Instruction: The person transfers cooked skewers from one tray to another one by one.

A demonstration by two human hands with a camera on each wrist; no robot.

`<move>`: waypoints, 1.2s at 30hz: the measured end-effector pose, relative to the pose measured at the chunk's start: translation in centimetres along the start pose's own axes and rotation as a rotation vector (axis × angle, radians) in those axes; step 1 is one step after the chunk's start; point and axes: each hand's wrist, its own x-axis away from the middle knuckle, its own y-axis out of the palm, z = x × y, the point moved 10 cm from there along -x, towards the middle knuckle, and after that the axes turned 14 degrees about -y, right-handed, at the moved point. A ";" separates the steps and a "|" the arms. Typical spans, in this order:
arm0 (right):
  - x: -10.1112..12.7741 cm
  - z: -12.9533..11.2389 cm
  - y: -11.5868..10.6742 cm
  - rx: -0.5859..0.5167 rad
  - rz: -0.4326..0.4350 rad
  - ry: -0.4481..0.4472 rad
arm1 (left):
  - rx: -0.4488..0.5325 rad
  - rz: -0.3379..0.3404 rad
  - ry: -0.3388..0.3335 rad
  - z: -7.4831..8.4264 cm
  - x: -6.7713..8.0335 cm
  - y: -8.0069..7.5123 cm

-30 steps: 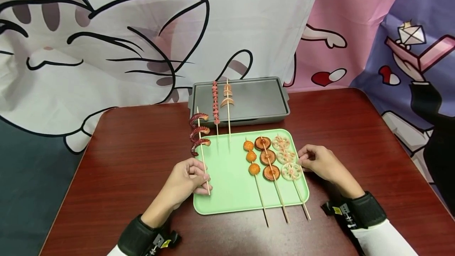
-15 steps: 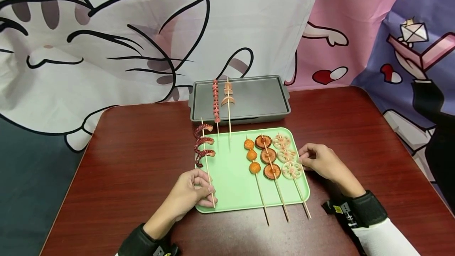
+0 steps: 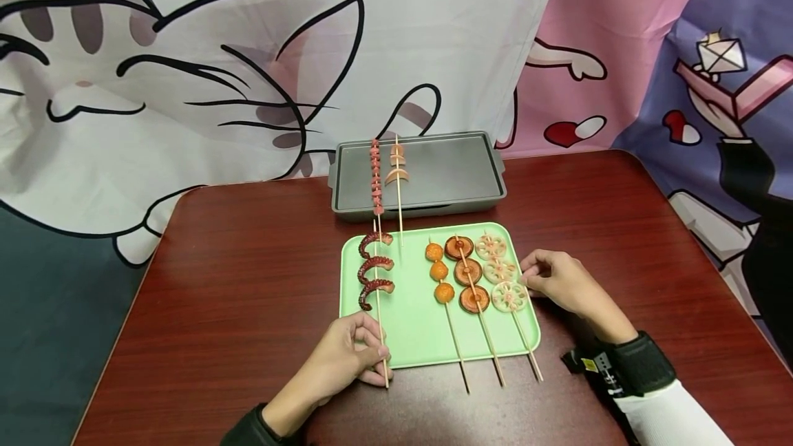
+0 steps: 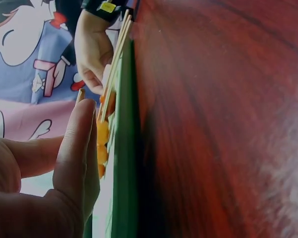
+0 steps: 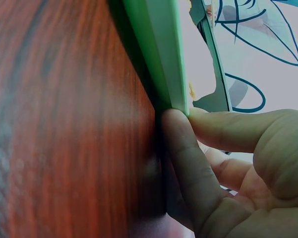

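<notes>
- The left hand (image 3: pixel 343 356) pinches the near end of the octopus skewer (image 3: pixel 375 274). Its fingers (image 3: pixel 370 341) are curled round the thin stick.
- The curly octopus piece is at the far end of the stick. It lies over the left part of the green tray (image 3: pixel 409 325). The near tip of the stick pokes out past the tray's near edge.
- The right hand (image 3: pixel 557 281) is at the right edge of the tray. Its fingers (image 5: pixel 188 163) are bent, with the tips against the tray's rim and the table (image 3: pixel 248 281).
- I think the skewer is light. The stick looks thin and stiff, so it could snap if bent hard. The octopus looks soft and might spin or slide on the stick. The bare stick near the end is a good place to hold.
- Three more skewers lie on the right part of the tray: orange balls (image 3: pixel 438 270), mushroom slices (image 3: pixel 466 272) and lotus root slices (image 3: pixel 499 272).
- A grey griddle pan (image 3: pixel 452 174) sits just behind the tray. Two skewers lie on it, a pink sausage skewer (image 3: pixel 375 177) and a skewer of pale slices (image 3: pixel 396 167).
- A cartoon cat cloth (image 3: pixel 186 74) hangs at the far side.
</notes>
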 end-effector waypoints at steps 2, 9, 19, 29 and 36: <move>0.0 0.0 0.0 0.001 0.000 0.000 | 0.002 -0.006 -0.008 -0.2 0.0 0.2; 0.0 0.1 0.0 0.002 0.004 0.005 | 0.007 -0.028 -0.032 -0.5 -0.3 1.1; 0.0 0.1 0.0 -0.009 0.001 0.001 | 0.009 -0.028 -0.046 -0.3 -1.3 2.0; 0.0 0.1 0.2 -0.034 -0.002 0.005 | 0.019 -0.040 -0.054 -0.5 -1.8 2.9; 0.1 0.1 0.0 -0.033 -0.002 0.007 | 0.006 -0.022 -0.048 -0.5 -2.0 3.2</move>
